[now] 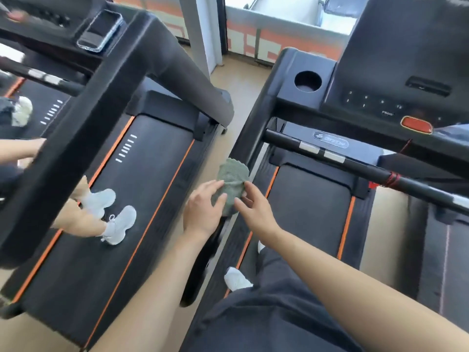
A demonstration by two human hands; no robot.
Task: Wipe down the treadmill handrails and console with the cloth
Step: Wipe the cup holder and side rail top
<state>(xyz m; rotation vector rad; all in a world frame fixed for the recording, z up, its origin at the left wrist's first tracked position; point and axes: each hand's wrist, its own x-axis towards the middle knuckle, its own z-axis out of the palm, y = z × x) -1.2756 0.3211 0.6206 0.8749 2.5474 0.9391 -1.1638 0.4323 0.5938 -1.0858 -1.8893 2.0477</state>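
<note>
Grey-green cloth (232,174), long axis toward the console (396,59), in fingertip grip of left hand (203,210) and right hand (256,207).

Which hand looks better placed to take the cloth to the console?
Probably right: both hold the cloth, but the right hand lies nearer the console than the left hand.

The right treadmill's console (380,104) shows small white key numbers "3", "6", "9" and "12", with "PROG" printed below them. The oval badge (330,140) on the crossbar (360,165) carries a brand word too blurred to read.
</note>
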